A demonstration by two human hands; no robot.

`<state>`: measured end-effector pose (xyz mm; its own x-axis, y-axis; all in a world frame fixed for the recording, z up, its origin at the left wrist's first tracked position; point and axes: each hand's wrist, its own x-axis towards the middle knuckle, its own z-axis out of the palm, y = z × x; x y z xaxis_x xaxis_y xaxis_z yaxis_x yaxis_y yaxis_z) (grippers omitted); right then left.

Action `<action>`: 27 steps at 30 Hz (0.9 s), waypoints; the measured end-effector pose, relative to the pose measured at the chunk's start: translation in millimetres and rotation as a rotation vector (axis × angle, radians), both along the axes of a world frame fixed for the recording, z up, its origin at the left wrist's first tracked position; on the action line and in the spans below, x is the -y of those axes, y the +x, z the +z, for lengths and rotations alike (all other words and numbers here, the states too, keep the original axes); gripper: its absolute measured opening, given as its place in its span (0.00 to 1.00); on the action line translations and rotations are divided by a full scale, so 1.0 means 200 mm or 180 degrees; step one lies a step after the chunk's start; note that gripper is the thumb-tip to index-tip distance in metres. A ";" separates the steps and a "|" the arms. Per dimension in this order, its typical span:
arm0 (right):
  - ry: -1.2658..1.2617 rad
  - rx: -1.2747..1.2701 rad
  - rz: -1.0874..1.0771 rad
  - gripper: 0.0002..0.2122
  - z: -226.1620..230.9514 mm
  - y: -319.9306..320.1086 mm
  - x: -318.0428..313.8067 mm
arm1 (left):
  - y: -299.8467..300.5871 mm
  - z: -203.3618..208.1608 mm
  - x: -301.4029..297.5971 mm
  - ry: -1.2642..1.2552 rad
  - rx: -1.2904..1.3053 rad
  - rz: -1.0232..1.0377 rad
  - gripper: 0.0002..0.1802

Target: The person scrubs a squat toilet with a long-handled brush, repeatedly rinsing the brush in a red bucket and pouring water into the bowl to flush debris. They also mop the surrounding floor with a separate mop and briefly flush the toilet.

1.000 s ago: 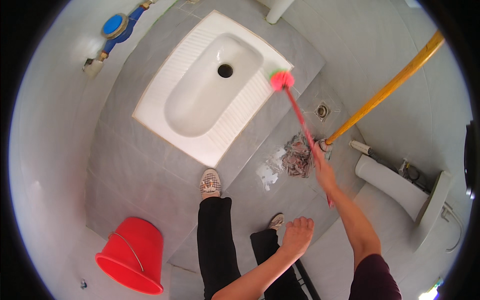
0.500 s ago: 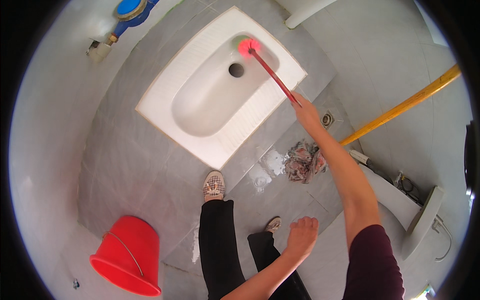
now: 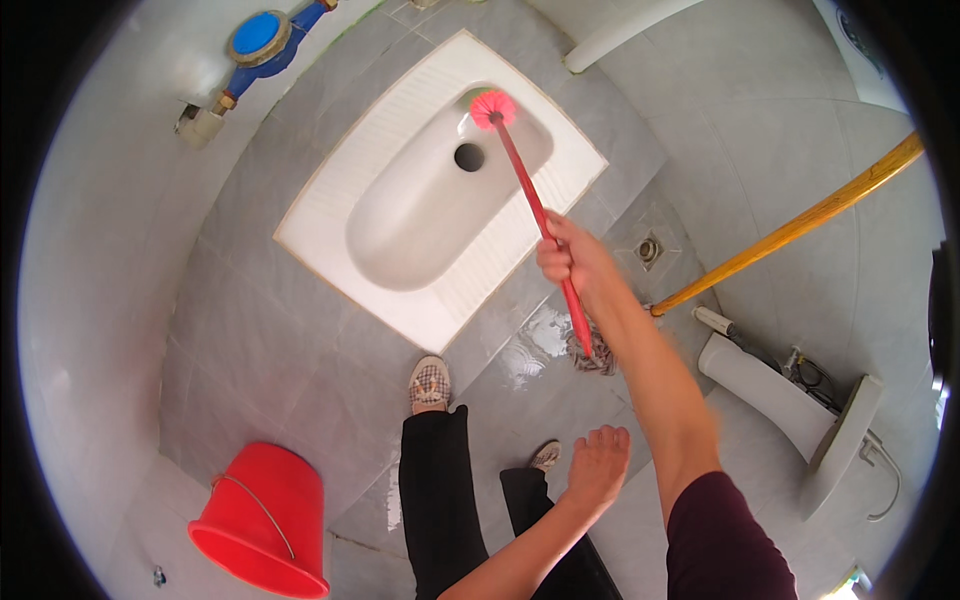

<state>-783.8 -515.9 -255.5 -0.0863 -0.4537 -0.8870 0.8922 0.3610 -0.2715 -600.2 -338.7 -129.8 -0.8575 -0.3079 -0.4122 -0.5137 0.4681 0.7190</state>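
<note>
My right hand (image 3: 575, 258) is closed round the red handle of a toilet brush (image 3: 525, 185). Its round pink bristle head rests against the far end of a white squat toilet (image 3: 330, 205), just beyond the dark drain hole. The handle's free end sticks out below my grip, over the wet floor. Lower down, my left hand (image 3: 600, 468) hangs above my right leg with its fingers curled in, holding nothing that I can see.
A red bucket (image 3: 275, 500) with a wire handle stands at the lower left. Right of the toilet are a floor drain (image 3: 648, 250), a wet mop head (image 3: 590, 360) partly behind my forearm, its yellow pole (image 3: 790, 225) and a white washbasin (image 3: 770, 390). A blue water meter (image 3: 265, 45) is on the left wall.
My right hand has come nearer and left, and the brush handle now stands steeper, with more of it showing below the grip. The bristle head stays at the bowl's far end.
</note>
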 end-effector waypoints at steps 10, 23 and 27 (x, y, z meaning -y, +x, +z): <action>0.0041 0.0605 -0.0604 0.08 -0.01 -0.11 0.04 | -0.02 0.01 -0.03 0.0058 -0.0104 -0.0048 0.15; -0.0348 0.1618 -0.1175 0.01 -0.01 -0.05 0.03 | -0.01 -0.01 0.01 0.0111 -0.0028 -0.0199 0.18; -0.0746 0.1914 -0.1134 0.04 0.09 -0.08 -0.14 | -0.01 0.00 0.02 0.0132 -0.0129 0.0020 0.17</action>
<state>-800.3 -488.8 -237.1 0.2068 -0.6724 -0.7107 0.9636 0.0142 0.2670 -601.8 -342.8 -130.2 -0.8718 -0.2967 -0.3898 -0.4867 0.4344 0.7579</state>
